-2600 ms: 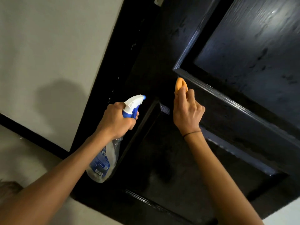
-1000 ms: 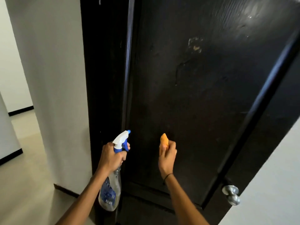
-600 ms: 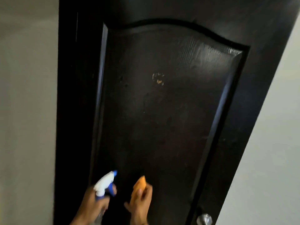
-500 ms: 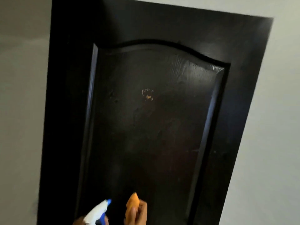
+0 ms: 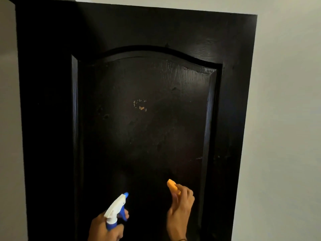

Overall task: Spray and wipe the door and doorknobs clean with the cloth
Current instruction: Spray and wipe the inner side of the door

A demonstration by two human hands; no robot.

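Note:
A black panelled door fills the view, its arched upper panel facing me, with a small chipped pale patch near the middle. My left hand grips a spray bottle; only its white and blue trigger head shows, nozzle pointing up at the door. My right hand holds a folded orange cloth against the lower part of the panel. The doorknob is out of view.
The black door frame runs down the left side. A pale wall stands to the right of the door, and another strip of pale wall lies at the far left.
My view has swung up from the lower door to the arched top panel. Both hands rose with it, the bottle and cloth still held, and the knob has left the frame.

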